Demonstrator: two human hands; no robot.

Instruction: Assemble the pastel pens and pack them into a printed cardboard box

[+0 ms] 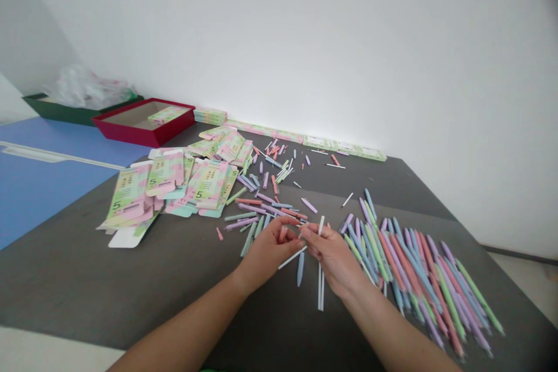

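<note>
My left hand (271, 247) is closed, with a coral pen barrel piece (282, 235) showing between its curled fingers. Its fingertips meet those of my right hand (330, 253), which is pinched shut; a thin white pen refill (321, 224) sticks up past its fingers. What lies between the touching fingertips is mostly hidden. Below the left fingers, another white refill (291, 258) slants down. White sticks (320, 290) extend below the right hand. A short blue pen piece (300, 269) lies on the dark table (244, 314) between my wrists.
Many pastel pens (429, 279) lie piled at the right. Loose barrels and tips (261, 203) scatter ahead. Flattened printed cartons (209, 186) spread to the left. A red tray (150, 136), a green tray (74, 109) with plastic bags and a row of small boxes (290, 136) stand behind.
</note>
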